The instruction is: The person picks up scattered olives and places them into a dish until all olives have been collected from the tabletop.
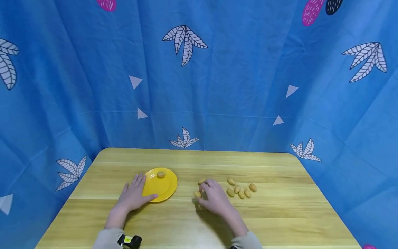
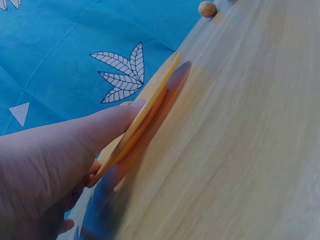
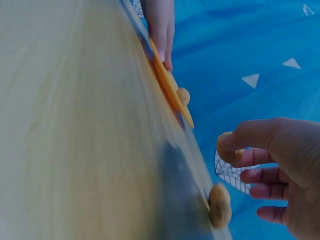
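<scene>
Walnut [image 3: 230, 147], by the look of it, pinched between thumb and forefinger of the right hand [image 1: 215, 197], apparently just clear of the table [image 1: 280, 221], other fingers apart and holding nothing. Step in hand, as far as can be judged: a pick-up, grasp made but carry across to the yellow plate [image 1: 160, 190] not yet done. Left hand [image 1: 133, 196] with fingers stretched along the plate's left rim and thumb on the near rim, resting with no clear grip, seemingly for steadiness. On the plate, toward the far side: a single walnut [image 1: 160, 175]. Just beyond the right fingertips, on the table: a loose walnut [image 1: 201, 181]; to the right of that hand, six more walnuts [image 1: 237, 188], loosely grouped. Called for next, probably: keep the pinch firm on the rounded shell, lift enough to pass over the rim, travel left, lower onto bare yellow surface, release gently against rolling. Also worth minding: no brushing of the loose walnut, no tipping of the plate.
</scene>
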`<state>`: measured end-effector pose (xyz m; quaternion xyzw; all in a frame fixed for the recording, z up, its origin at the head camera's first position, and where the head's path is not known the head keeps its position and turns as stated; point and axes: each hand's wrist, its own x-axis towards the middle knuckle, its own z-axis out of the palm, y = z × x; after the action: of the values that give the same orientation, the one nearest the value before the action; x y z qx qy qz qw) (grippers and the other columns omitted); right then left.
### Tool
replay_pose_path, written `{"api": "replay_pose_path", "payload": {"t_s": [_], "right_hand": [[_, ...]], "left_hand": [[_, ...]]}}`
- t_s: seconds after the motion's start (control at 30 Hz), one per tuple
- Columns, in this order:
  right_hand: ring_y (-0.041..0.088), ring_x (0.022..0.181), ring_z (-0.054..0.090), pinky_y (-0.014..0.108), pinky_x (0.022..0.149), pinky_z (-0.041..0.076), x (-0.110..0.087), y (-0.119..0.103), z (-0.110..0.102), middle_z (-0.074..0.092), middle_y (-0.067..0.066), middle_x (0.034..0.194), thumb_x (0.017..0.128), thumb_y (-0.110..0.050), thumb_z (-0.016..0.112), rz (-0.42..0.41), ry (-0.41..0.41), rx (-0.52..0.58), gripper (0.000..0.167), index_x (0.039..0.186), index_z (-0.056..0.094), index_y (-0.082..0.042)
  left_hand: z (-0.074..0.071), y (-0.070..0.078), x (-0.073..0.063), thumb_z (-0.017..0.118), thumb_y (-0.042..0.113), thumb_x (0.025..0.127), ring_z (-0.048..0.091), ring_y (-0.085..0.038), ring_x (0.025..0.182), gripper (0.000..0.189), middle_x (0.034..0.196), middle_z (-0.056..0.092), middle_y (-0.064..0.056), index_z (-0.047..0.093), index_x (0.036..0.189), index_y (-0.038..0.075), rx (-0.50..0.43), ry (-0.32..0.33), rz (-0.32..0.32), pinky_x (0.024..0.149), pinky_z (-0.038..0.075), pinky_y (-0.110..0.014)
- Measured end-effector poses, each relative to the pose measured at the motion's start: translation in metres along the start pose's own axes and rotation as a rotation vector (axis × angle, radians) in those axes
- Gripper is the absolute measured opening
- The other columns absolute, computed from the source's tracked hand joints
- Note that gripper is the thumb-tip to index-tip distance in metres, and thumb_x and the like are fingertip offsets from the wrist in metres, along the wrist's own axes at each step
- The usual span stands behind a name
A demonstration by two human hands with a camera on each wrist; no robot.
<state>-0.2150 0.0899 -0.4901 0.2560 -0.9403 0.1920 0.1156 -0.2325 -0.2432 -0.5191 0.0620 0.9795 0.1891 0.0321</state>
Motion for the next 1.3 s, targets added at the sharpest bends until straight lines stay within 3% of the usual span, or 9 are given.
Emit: {"api": "replay_pose_path", "payload": {"t_s": [0.6,0.87,1.3], "right_hand": [[0.017,0.099,0.054,0.033,0.088,0.049,0.053,-0.023,0.010,0.061,0.000,0.107,0.083,-0.030,0.073,-0.104,-0.013,-0.021,0.022,0.098,0.066,-0.016],[0.015,0.098,0.051,0.030,0.088,0.046,0.078,-0.035,0.019,0.060,-0.001,0.109,0.090,-0.035,0.070,-0.111,-0.083,-0.032,0.022,0.106,0.069,-0.019],[0.015,0.101,0.053,0.028,0.091,0.048,0.110,-0.049,0.039,0.061,-0.001,0.111,0.091,-0.034,0.069,-0.147,-0.138,-0.101,0.024,0.110,0.070,-0.020]], "left_hand": [[-0.001,0.002,0.001,0.055,0.072,0.083,0.010,-0.043,0.150,0.109,0.161,0.014,-0.024,0.019,0.153,-0.003,0.010,-0.006,0.003,0.115,0.008,-0.070],[-0.001,0.002,0.000,0.056,0.071,0.083,0.011,-0.044,0.149,0.108,0.161,0.015,-0.025,0.021,0.152,-0.004,0.010,0.005,-0.006,0.114,0.009,-0.071],[0.000,0.002,0.000,0.054,0.073,0.083,0.011,-0.043,0.150,0.109,0.161,0.015,-0.024,0.020,0.153,-0.004,0.018,-0.004,-0.010,0.115,0.009,-0.070]]}}
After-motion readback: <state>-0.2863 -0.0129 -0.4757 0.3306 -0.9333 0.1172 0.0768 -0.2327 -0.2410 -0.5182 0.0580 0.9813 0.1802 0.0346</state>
